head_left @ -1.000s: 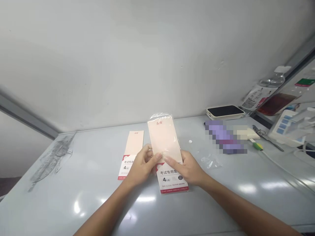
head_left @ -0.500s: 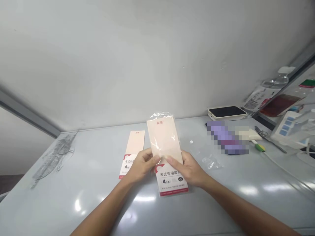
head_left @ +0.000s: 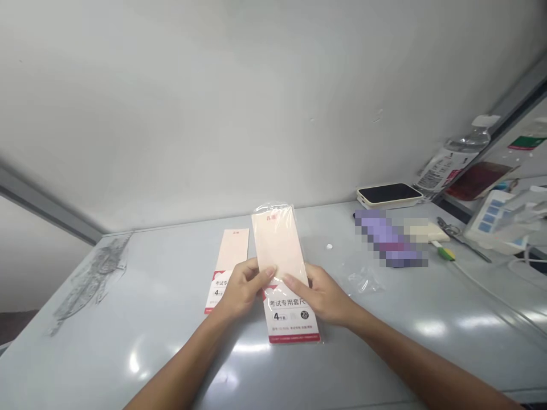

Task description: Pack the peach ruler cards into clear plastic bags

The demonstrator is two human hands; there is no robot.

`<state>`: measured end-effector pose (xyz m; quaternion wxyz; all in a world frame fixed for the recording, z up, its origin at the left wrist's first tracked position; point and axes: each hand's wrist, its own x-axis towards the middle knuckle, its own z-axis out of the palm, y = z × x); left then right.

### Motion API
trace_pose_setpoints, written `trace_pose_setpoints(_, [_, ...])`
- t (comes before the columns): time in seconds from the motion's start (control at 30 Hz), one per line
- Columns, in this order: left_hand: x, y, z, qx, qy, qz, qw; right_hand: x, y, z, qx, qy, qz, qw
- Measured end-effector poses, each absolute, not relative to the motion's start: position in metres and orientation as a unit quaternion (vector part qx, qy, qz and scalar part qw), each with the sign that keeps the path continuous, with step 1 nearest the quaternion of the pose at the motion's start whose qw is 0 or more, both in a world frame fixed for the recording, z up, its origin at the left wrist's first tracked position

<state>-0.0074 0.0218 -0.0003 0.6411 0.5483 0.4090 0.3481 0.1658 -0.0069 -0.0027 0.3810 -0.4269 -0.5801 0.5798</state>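
Between both hands is a ruler set packet point(head_left: 280, 245), a pale pink card with a white and red lower part inside a clear plastic sleeve. My left hand point(head_left: 244, 289) grips its left edge, thumb on the front. Closed on the right edge is my right hand point(head_left: 327, 296), its thumb also lying across the front. The fingers behind the packet are hidden. Just left of it, a similar pink card point(head_left: 233, 250) lies on the table, its lower right part covered by my left hand.
On the grey table point(head_left: 162, 285), crumpled clear plastic point(head_left: 363, 279) lies right of my hands. Farther right are a blurred purple item point(head_left: 382, 233), a phone point(head_left: 388, 195), scissors point(head_left: 464, 239) and a cable point(head_left: 482, 290). A bottle point(head_left: 453, 162) leans at the back right; a wall rises behind.
The packet and both hands have shifted slightly left in view, and the packet stands a little straighter. The whole scene has also moved slightly left. Both hands keep their grip.
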Motion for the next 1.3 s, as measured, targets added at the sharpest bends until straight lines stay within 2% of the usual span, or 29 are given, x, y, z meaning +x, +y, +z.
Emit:
trace_pose_setpoints(0.17, [-0.003,0.021,0.000,0.568,0.450,0.351,0.593,0.167,-0.004,-0.004,-0.465,-0.587,0.553,0.366])
trace_pose_setpoints(0.33, [-0.006,0.024,-0.002,0.626,0.577,0.329,0.408,0.174,0.005,-0.006,-0.518,-0.580,0.522,0.350])
trace_pose_setpoints(0.43, [-0.013,0.032,-0.001,0.643,0.636,0.306,0.298,0.177,0.009,-0.006,-0.584,-0.624,0.424,0.300])
trace_pose_setpoints(0.6, [-0.032,0.047,0.003,0.666,0.706,0.189,0.147,0.189,0.016,-0.004,-0.699,-0.672,0.196,0.145])
trace_pose_setpoints(0.7, [-0.045,0.052,0.009,0.643,0.757,0.091,0.079,0.207,0.024,-0.003,-0.726,-0.664,0.129,0.120])
trace_pose_setpoints(0.83, [-0.054,0.055,0.017,0.620,0.776,-0.014,0.115,0.234,0.033,-0.003,-0.786,-0.608,0.069,0.087])
trace_pose_setpoints(0.97, [-0.054,0.054,0.018,0.620,0.771,-0.027,0.141,0.248,0.037,-0.005,-0.808,-0.582,0.082,0.034])
trace_pose_setpoints(1.17, [-0.056,0.055,0.012,0.609,0.771,0.020,0.187,0.248,0.038,-0.009,-0.807,-0.573,0.140,0.014])
trace_pose_setpoints(1.3, [-0.056,0.057,0.014,0.594,0.760,0.110,0.239,0.249,0.040,-0.009,-0.817,-0.566,0.105,0.019])
